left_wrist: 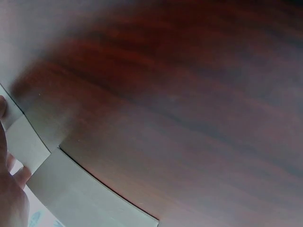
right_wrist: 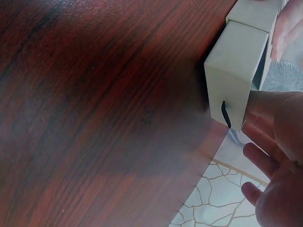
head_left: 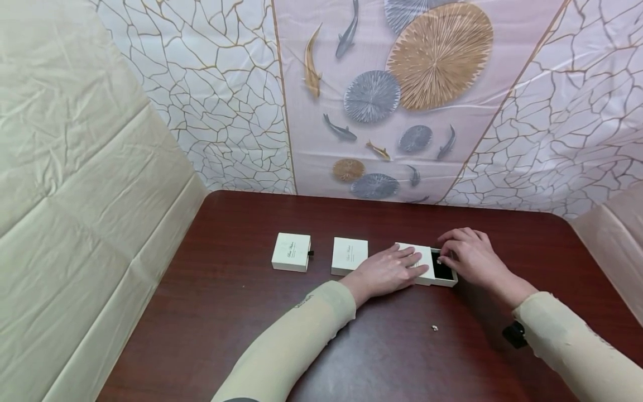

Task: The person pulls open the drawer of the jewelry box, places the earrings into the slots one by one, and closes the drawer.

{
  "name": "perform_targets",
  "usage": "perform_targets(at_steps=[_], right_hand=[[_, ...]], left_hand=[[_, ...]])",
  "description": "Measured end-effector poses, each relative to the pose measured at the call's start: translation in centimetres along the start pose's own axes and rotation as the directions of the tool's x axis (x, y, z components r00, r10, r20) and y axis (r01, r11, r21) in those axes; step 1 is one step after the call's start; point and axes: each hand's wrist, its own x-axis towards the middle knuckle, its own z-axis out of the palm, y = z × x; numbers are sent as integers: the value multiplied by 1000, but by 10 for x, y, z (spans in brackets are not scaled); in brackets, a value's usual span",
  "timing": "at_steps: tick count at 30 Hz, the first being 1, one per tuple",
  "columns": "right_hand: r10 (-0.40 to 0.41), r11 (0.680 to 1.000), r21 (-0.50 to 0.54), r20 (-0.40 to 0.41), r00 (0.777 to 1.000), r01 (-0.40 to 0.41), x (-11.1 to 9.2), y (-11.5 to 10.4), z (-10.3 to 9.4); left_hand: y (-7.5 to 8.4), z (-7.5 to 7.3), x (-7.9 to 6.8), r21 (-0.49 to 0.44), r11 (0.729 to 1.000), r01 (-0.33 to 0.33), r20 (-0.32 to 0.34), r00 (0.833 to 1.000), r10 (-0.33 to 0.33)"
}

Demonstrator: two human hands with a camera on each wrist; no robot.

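A white sleeve-style jewelry box [head_left: 421, 254] lies on the table, its drawer [head_left: 445, 283] slid out to the right and lined in black. My left hand [head_left: 384, 272] rests across the box's sleeve, fingers extended over the top. Over the drawer, my right hand [head_left: 469, 257] bends its fingers down and pinches a small shiny jewelry piece [head_left: 439, 261] at the fingertips. In the right wrist view, a black pull tab [right_wrist: 226, 114] hangs on the drawer's end and the thumb reaches in over the rim. Another small shiny jewelry piece [head_left: 435, 328] lies on the table nearer me.
Two more white boxes stand in line to the left: a closed box [head_left: 350, 252] beside my left hand, and a farther box [head_left: 291, 251] with a black tab on its right side. The dark reddish table [head_left: 211, 329] ends at a patterned cloth backdrop [head_left: 372, 167].
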Motion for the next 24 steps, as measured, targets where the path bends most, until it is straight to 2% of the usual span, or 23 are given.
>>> perform_targets(at_steps=[12, 24], right_hand=[[10, 1000, -13, -24, 1000, -11, -5, -3, -5], [-20, 1000, 6, -99, 995, 21, -25, -12, -21]], left_hand=[[0, 1, 0, -5, 1000, 1, 1, 1000, -1], [0, 2, 1, -3, 1000, -6, -11, 1000, 6]])
